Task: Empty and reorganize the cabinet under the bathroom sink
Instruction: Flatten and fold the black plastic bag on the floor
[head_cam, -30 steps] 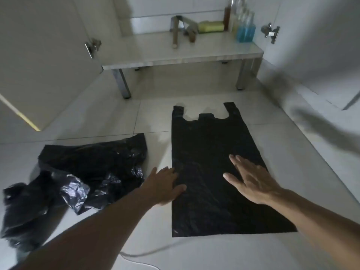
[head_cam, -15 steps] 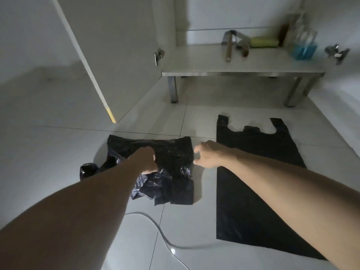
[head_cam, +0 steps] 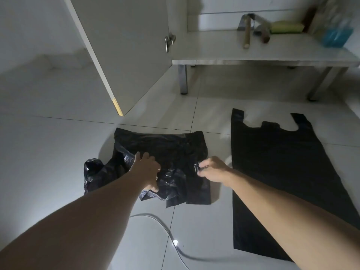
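Tile floor (head_cam: 58, 145), open cabinet door (head_cam: 124, 45)

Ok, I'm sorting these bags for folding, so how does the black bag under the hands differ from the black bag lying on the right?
The crumpled black plastic bag is wrinkled and bunched, glossy in its folds; the flat black plastic bag lies smoothed out and matte. The crumpled one's handles cannot be made out; the flat one's two handle loops point toward the cabinet. The left hand and right hand touch only the crumpled bag. Both are black plastic and lie on the tiled floor.
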The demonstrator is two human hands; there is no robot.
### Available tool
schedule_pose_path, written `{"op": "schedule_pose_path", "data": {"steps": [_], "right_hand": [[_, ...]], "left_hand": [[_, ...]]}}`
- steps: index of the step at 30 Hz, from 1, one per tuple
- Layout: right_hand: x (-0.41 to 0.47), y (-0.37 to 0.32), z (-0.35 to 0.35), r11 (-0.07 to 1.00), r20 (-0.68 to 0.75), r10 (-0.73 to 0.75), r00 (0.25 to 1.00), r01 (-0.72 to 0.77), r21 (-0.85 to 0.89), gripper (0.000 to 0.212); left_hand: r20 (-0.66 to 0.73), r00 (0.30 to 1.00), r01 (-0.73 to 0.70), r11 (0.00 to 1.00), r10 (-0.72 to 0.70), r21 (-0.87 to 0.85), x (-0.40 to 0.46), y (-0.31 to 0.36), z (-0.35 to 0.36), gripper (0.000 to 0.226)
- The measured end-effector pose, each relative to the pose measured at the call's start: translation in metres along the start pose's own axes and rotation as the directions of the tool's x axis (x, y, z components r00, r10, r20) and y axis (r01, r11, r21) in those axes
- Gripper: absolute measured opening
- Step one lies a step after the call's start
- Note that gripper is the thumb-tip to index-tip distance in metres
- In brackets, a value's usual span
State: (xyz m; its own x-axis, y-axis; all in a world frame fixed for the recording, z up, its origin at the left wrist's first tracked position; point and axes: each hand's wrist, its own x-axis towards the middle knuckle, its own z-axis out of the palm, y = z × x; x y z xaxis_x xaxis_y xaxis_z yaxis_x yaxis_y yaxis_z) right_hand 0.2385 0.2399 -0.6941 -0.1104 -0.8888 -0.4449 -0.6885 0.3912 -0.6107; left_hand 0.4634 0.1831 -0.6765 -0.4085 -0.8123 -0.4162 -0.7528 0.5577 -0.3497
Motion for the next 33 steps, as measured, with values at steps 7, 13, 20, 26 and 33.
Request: {"op": "schedule_pose_path", "data": {"steps": [7, 13, 20, 26, 33], "right_hand": [[0.004, -0.004, -0.047, 0.937, -0.505, 0.052, 0.862, 0.133, 0.324, 0.019], [-0.005, 0.016, -0.090, 0.890, -0.644, 0.156, 0.749, 0.177, 0.421, 0.027], [-0.025, 0.056, -0.123, 0.889, -0.672, 0.307, 0.674, 0.049, 0.455, 0.030], [-0.039, 0.060, -0.134, 0.999, -0.665, 0.035, 0.746, -0.051, -0.005, 0.056], [-0.078, 0.027, -0.128, 0.999, -0.673, -0.038, 0.739, 0.038, -0.014, 0.070]], "left_hand": [[-0.113, 0.992, 0.062, 0.994, -0.052, 0.089, -0.004, 0.003, -0.003, 0.029], [-0.167, 0.970, 0.185, 0.982, -0.177, 0.032, -0.008, 0.000, -0.019, 0.029], [-0.163, 0.805, 0.188, 0.505, -0.571, -0.842, -0.001, -0.006, -0.046, 0.014], [-0.265, 0.787, -0.052, 0.369, -0.557, -0.928, 0.007, 0.015, -0.098, 0.016], [-0.377, 0.750, -0.218, 0.335, -0.543, -0.917, 0.007, 0.065, -0.151, 0.011]]}}
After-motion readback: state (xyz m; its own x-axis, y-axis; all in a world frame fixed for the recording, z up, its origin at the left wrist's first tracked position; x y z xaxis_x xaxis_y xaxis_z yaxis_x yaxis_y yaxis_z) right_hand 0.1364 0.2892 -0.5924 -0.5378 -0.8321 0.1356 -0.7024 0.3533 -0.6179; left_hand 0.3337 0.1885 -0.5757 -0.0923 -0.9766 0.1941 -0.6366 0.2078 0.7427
